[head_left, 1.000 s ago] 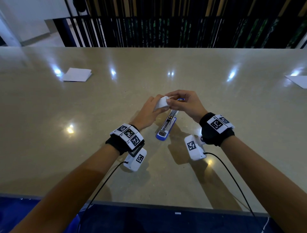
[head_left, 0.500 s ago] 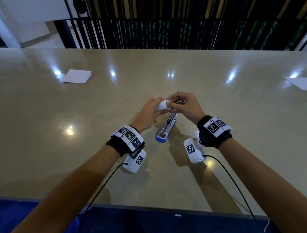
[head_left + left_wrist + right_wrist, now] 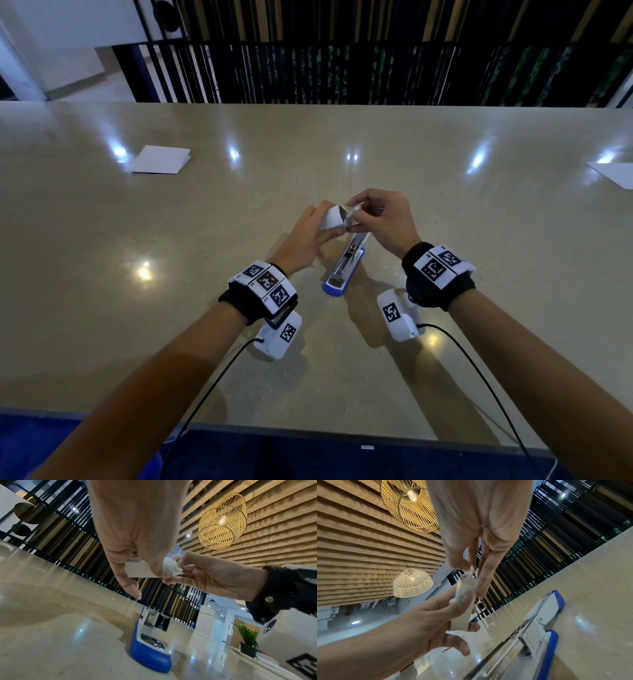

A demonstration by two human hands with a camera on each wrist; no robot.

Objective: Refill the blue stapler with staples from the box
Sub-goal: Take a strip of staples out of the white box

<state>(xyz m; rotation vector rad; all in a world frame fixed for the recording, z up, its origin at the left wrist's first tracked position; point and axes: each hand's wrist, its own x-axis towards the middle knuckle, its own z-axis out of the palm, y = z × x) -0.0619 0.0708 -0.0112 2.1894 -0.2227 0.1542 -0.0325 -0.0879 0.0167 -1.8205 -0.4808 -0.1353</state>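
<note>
Centrally on the glossy stone table (image 3: 445, 342), blue stapler (image 3: 346, 265) flipped open, long axis running away from the person, left hand (image 3: 305, 236) gripping small white cardboard box (image 3: 334, 218), right hand (image 3: 383, 219) pinching its open flap.

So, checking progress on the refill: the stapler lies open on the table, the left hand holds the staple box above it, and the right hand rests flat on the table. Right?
Not quite. The right hand is raised, pinching at the open end of the box, as the head view shows. The stapler lies open on the table and the left hand holds the box.
</note>
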